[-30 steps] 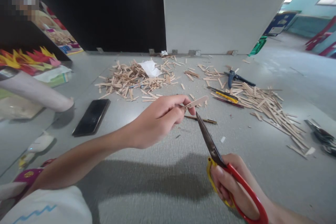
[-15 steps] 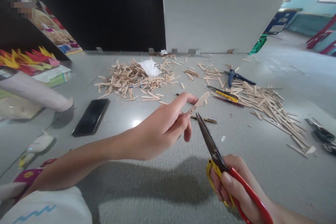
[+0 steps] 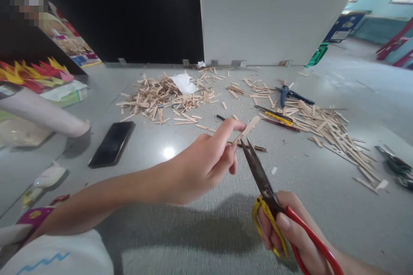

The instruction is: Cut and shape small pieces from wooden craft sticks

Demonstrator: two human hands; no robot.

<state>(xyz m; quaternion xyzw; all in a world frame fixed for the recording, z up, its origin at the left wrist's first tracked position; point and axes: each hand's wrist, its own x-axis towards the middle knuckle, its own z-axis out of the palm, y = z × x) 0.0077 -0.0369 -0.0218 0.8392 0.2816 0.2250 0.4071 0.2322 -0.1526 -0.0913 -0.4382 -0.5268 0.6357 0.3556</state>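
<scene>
**Head view: stick pinched in left hand, scissor tips at it**

Head cam looks down at a grey floor. Left hand [image 3: 206, 163] is out in front, thumb and forefinger closed on a wooden craft stick [image 3: 247, 129], other fingers curled under. Stick is off the floor, tilted up and to the right, its rounded end free past the fingertips.

Right hand [image 3: 290, 232] is low at the right, fingers wrapped through the loops of the scissors [image 3: 263, 180], one yellow handle and one red. Blades point up and left and look almost closed; their tips sit right at the stick's lower edge, just beside the left fingertips. Can't tell whether they touch the wood.

Around it:
- big heap of sticks [image 3: 161, 96] further back at left, white paper scrap [image 3: 185, 82] on top of it
- second spread of sticks [image 3: 325, 129] at right
- yellow utility knife [image 3: 277, 117] and blue-handled tool [image 3: 285, 93] near that spread
- black phone [image 3: 112, 143] flat on the floor at left
- another person's arm [image 3: 45, 114] resting on the floor at far left, apart from both hands
- white wall panel [image 3: 277, 13] behind the piles
</scene>
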